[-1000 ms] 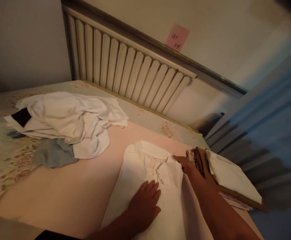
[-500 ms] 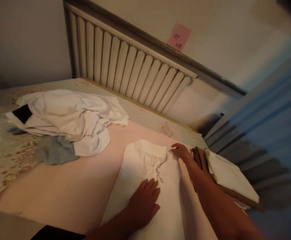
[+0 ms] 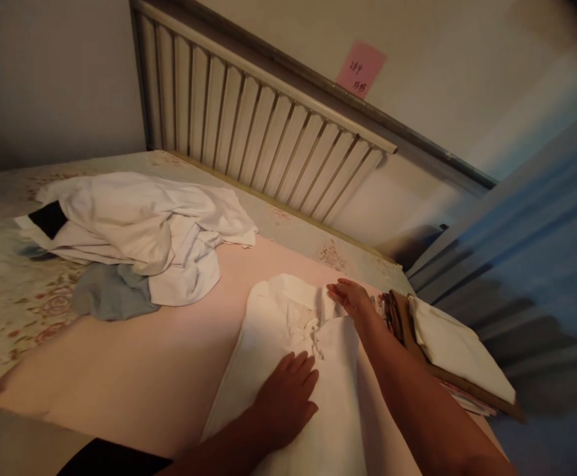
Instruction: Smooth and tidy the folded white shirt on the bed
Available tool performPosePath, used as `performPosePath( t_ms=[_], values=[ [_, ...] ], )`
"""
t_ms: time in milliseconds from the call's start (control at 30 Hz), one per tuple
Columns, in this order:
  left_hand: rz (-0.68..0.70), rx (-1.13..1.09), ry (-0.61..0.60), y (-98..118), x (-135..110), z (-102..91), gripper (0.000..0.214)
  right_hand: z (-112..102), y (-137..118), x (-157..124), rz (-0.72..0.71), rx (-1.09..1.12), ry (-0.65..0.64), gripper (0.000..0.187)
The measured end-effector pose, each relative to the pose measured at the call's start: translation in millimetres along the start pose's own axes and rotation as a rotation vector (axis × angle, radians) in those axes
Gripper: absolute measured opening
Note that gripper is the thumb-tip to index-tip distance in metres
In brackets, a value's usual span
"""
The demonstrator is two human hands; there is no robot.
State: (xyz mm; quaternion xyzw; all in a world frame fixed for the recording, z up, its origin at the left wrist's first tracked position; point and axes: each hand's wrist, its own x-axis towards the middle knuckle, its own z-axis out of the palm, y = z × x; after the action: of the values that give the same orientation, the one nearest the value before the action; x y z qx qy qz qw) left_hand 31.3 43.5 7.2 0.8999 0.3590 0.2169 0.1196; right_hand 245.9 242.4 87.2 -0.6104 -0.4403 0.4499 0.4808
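Note:
A white garment (image 3: pixel 312 410) with a collar and a gathered, tied neckline lies folded long and narrow, its collar end pointing away from me. My left hand (image 3: pixel 288 393) rests flat on its front, just below the neckline, with fingers stretched out. At the right side of the collar is my right hand (image 3: pixel 350 296), its fingers extended over the edge of the cloth and slightly apart. The fabric beside these fingertips is a little raised and creased. Part of the right shoulder is hidden under that hand.
The garment lies on a pink sheet (image 3: pixel 169 357) over a floral cover (image 3: pixel 25 284). Rumpled white clothes (image 3: pixel 139 218) and a grey cloth (image 3: pixel 114 294) are heaped at left. To the right sits a stack of folded clothes (image 3: pixel 461 350). A radiator (image 3: pixel 258 125) and blue curtain (image 3: pixel 531 264) stand behind.
My right hand has moved slightly left, from the shoulder edge onto the collar side, and the cloth there has shifted and lifted. The left hand stays in place. The view has tilted slightly.

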Motion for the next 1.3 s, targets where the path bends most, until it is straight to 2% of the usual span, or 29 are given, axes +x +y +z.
performPosePath(
  t_ms=[200, 400, 600, 767, 967, 1067, 1167, 1300],
  values=[
    [0.008, -0.006, 0.006, 0, 0, 1.4, 0.055, -9, 8, -12, -0.071, -0.250, -0.056, 0.040],
    [0.013, -0.004, 0.019, -1, -1, 1.4, 0.054, -11, 11, -24, -0.228, -0.708, -0.155, 0.032],
    [0.014, -0.009, 0.032, -2, -2, 7.3, 0.054, 2, 4, -42, -0.375, -1.189, -0.298, 0.044],
    [0.006, -0.021, 0.015, -2, -1, 7.2, 0.054, 24, 8, -53, -0.365, -1.469, -0.356, 0.029],
    [0.000, -0.032, 0.004, -1, -1, 1.8, 0.055, 39, 9, -63, -0.349, -1.590, -0.327, 0.027],
    [-0.002, -0.026, 0.002, 0, -1, 1.0, 0.054, 38, 8, -64, -0.324, -1.609, -0.270, 0.023],
    [0.004, -0.008, 0.010, 0, -1, 3.7, 0.054, 35, 9, -71, -0.297, -1.605, -0.209, 0.033],
    [0.015, 0.013, 0.032, -1, -1, 7.0, 0.054, 25, 15, -93, -0.403, -1.475, -0.132, 0.031]
  ],
)
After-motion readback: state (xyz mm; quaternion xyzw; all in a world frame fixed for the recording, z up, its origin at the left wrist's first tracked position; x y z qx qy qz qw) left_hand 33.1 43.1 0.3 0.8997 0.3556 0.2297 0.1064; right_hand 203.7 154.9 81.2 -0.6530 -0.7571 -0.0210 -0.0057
